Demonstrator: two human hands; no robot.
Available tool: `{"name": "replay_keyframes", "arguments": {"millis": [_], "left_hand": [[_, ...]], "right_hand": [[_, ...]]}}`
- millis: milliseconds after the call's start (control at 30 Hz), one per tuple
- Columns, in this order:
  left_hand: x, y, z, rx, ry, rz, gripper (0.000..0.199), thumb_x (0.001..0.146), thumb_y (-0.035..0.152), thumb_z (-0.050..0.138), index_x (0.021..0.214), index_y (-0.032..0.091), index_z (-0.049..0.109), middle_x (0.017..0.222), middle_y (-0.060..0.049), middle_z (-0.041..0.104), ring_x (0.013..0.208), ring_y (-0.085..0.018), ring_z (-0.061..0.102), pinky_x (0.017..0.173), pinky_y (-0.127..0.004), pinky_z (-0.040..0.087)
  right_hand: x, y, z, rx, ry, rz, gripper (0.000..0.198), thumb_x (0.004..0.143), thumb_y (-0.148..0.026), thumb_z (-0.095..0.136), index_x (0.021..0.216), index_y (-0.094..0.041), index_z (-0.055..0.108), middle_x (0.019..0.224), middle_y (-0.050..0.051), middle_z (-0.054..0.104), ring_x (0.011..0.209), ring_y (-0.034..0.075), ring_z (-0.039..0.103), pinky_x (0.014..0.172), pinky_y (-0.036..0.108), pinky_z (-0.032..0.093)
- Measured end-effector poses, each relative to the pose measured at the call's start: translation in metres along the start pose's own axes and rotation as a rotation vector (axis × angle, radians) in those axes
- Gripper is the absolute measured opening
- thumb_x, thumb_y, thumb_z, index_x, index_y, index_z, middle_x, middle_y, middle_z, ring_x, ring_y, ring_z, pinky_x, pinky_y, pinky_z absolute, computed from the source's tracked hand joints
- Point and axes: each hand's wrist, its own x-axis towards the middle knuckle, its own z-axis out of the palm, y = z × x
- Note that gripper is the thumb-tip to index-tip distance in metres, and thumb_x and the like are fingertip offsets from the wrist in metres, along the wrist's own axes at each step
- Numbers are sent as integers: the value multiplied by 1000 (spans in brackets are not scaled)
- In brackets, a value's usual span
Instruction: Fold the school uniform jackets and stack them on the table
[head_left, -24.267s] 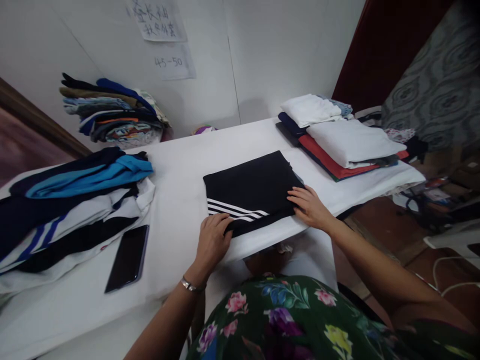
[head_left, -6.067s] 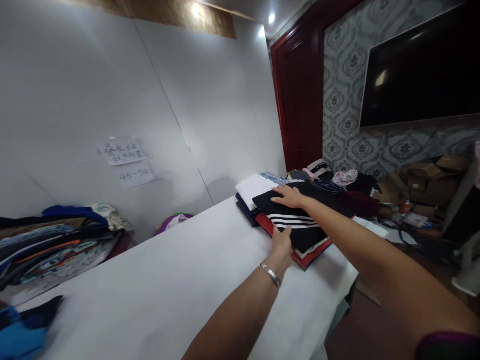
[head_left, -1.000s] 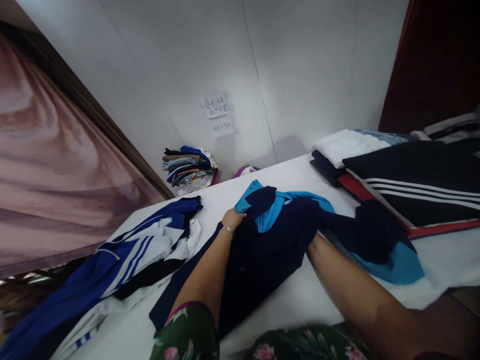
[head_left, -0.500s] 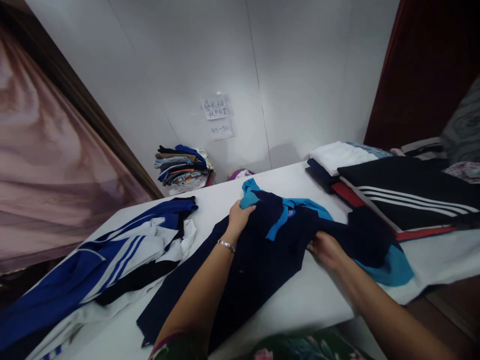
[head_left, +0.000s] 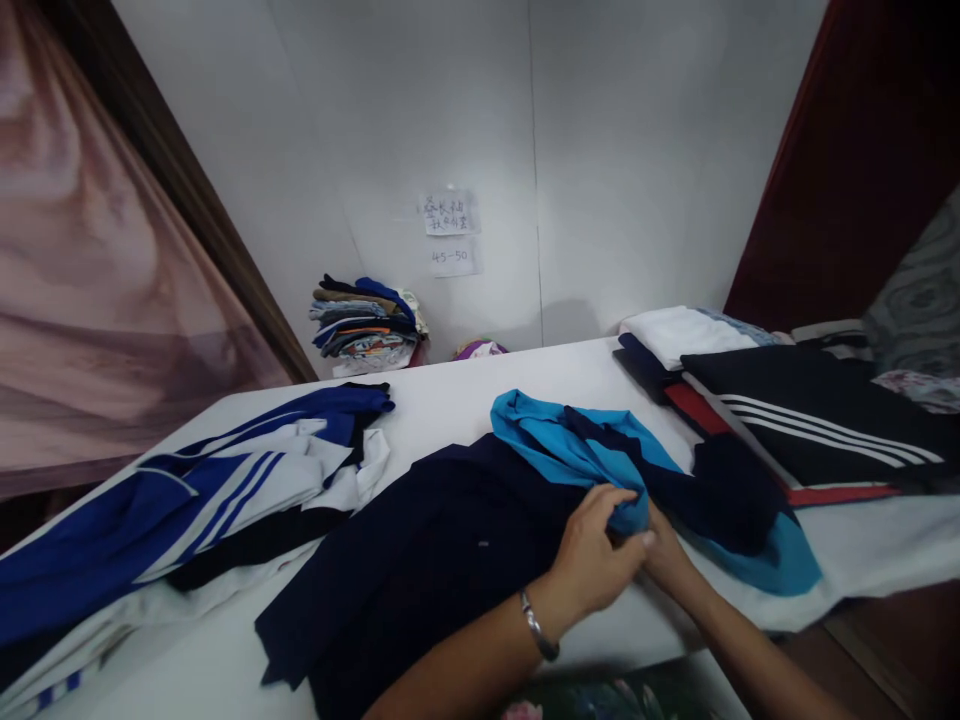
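A navy jacket (head_left: 450, 520) with turquoise parts lies spread across the white table, one sleeve reaching toward the lower left. Its other sleeve (head_left: 735, 490), navy with a turquoise underside, stretches to the right. My left hand (head_left: 596, 550), with a silver bracelet on its wrist, pinches a turquoise edge of the jacket near the front of the table. Right beside it, my right hand (head_left: 664, 550) is closed at the same bunched edge, its fingertips partly hidden behind the left hand. Turquoise cloth (head_left: 555, 435) is folded over in a loose heap beyond both hands.
Blue, white and black garments (head_left: 247, 500) lie loosely on the left. Folded clothes, topped by a black piece with white stripes (head_left: 817, 410), are piled at right beside a folded white item (head_left: 690, 335). A clothing stack (head_left: 367, 325) stands by the wall, below paper notes (head_left: 452, 230).
My left hand has moved right and nearer, from the jacket's far part to beside my right hand. The turquoise part is now turned over and more exposed. The view has shifted slightly.
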Motion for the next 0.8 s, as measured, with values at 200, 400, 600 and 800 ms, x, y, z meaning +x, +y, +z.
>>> {"name": "replay_keyframes", "arguments": {"millis": [200,400,600,800], "left_hand": [[-19,-36,-81,375,120,22,38,86,31,56,123,24,56,134,-10,55,127,-23,49,109,-43,39],[-29,-74,-147,950,90,-195,64,78,33,65,138,20,45,149,-15,40,141,-32,29,114,-55,23],[-3,-83,-156,978,-109,-162,74,76,45,67,142,23,39,150,-14,38,142,-33,27,115,-56,14],[25,-90,-126,802,-221,-84,42,76,23,61,118,24,60,127,-11,61,126,-30,49,116,-57,8]], "right_hand": [[-1,-13,-31,100,2,210,33,61,-53,75,68,-24,60,48,-1,53,45,19,50,47,36,47],[-10,-23,-45,151,-3,177,34,62,-50,79,66,-21,61,51,-1,55,47,16,49,46,31,44],[-12,-30,-45,67,-79,145,47,61,-46,82,98,-18,70,70,3,69,65,21,62,66,35,54],[-19,-57,-42,-115,-415,91,67,64,-39,81,125,-19,61,114,10,68,106,30,61,95,45,48]]}}
